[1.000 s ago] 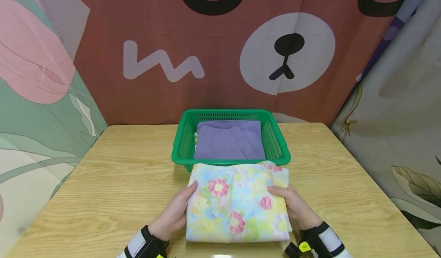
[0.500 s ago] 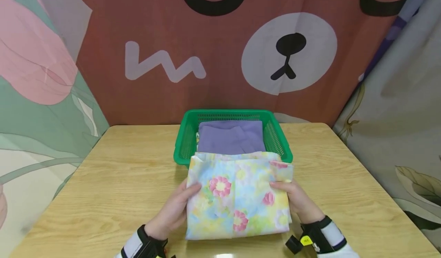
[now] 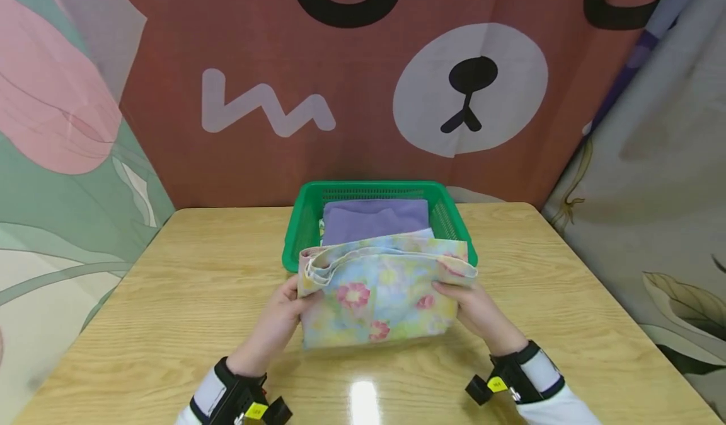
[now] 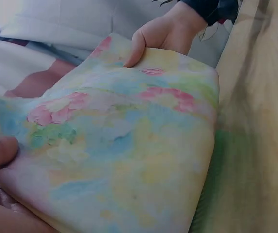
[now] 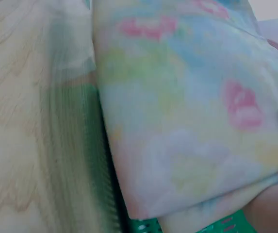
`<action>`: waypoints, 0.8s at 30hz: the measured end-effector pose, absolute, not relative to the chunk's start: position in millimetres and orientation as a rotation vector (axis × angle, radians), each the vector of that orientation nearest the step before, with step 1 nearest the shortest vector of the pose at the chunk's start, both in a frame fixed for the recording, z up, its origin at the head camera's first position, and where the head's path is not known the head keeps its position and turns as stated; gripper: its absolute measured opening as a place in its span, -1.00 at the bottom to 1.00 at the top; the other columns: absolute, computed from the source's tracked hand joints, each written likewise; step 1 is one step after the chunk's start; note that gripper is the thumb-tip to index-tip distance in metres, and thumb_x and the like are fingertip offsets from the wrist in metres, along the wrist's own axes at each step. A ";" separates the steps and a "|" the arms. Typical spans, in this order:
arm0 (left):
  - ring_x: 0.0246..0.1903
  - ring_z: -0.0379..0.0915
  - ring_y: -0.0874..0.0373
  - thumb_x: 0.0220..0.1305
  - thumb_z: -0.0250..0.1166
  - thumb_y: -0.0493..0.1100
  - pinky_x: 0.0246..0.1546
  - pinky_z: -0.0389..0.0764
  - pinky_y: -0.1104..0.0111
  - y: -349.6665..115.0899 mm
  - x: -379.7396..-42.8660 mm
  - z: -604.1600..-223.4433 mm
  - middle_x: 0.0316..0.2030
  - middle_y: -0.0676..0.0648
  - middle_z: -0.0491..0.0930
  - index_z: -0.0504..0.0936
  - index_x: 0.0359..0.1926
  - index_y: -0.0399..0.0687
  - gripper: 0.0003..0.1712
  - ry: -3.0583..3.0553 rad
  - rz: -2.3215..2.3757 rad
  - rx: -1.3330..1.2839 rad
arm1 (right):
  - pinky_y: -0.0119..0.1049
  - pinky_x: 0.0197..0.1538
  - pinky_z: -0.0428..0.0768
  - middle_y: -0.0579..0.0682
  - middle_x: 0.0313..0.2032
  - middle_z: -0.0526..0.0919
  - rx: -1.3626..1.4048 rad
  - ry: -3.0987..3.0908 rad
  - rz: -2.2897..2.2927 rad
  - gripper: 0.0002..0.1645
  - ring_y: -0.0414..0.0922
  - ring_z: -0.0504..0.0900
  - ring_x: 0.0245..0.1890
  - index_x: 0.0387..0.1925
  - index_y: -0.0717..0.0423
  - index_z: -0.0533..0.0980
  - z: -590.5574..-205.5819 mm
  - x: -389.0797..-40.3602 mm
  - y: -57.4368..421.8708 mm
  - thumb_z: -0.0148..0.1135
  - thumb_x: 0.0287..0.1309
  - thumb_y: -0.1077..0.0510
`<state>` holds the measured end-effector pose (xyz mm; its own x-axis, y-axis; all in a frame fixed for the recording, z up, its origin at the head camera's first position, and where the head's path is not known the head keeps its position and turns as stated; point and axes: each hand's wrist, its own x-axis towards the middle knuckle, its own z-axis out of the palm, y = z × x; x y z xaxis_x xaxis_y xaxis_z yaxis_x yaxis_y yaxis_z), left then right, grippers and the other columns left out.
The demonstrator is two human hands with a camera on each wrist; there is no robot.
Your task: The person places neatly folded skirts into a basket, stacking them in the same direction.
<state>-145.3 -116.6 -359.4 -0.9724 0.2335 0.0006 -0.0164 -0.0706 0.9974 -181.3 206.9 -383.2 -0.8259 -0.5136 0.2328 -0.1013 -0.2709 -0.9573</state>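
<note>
A folded pastel cloth with pink flowers (image 3: 386, 299) is held up between both hands in front of the basket. The left hand (image 3: 278, 318) grips its left edge, thumb on the near face and fingers behind. On the opposite edge, the right hand (image 3: 479, 311) pinches it the same way. Folded layers show along the cloth's top, which overlaps the front rim of the green basket (image 3: 292, 236) in the head view. Inside the basket lies a folded purple cloth (image 3: 374, 220). In the left wrist view the flowered cloth (image 4: 129, 145) fills the middle, its bottom edge above the table.
The wooden table (image 3: 198, 299) carries the basket near its back edge. Behind it hangs a brown curtain with a bear design (image 3: 363, 128). A grey patterned drape (image 3: 652, 223) hangs along the right side. Each wrist wears a black strap with a small camera.
Both hands have raised the flowered cloth and carried it forward toward the basket. Its lower edge has swung up off the table, and its top now tilts over the basket's front rim.
</note>
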 end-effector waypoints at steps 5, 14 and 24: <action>-0.06 0.43 0.34 0.30 0.08 -0.37 -0.06 0.46 0.46 -117.1 -161.3 -342.7 0.07 -0.16 0.55 0.44 0.15 -0.37 -0.60 2.247 2.120 0.194 | -0.44 0.02 0.53 -0.24 -0.01 0.49 -0.665 1.894 -2.262 -0.62 -0.32 0.51 -0.01 0.08 -0.13 0.30 -363.1 -181.3 193.1 -0.04 0.33 0.32; -0.25 0.38 0.34 0.24 0.11 -0.44 -0.31 0.40 0.50 -109.0 -180.3 -314.3 -0.23 0.11 0.57 0.57 -0.11 -0.40 -0.79 2.384 2.262 0.253 | -0.52 -0.04 0.48 -0.30 -0.23 0.62 -0.648 2.333 -2.178 -0.72 -0.32 0.52 -0.12 -0.18 -0.22 0.54 -329.5 -195.6 187.6 0.09 0.26 0.25; -0.33 0.47 0.37 0.21 0.08 -0.49 -0.37 0.48 0.53 -105.1 -194.7 -309.6 -0.24 0.03 0.64 0.58 0.00 -0.40 -0.66 2.462 2.372 0.331 | -0.50 -0.32 0.52 -0.32 -0.31 0.59 -0.559 2.344 -2.288 -0.62 -0.34 0.55 -0.31 -0.29 -0.32 0.56 -311.4 -202.6 183.6 0.08 0.26 0.31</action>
<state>-194.7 -105.1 -309.6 -0.9390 -0.0645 0.3379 0.3353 0.0484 0.9409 -202.6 183.6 -311.4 -0.9274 -0.1115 0.3571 -0.3597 0.0034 -0.9331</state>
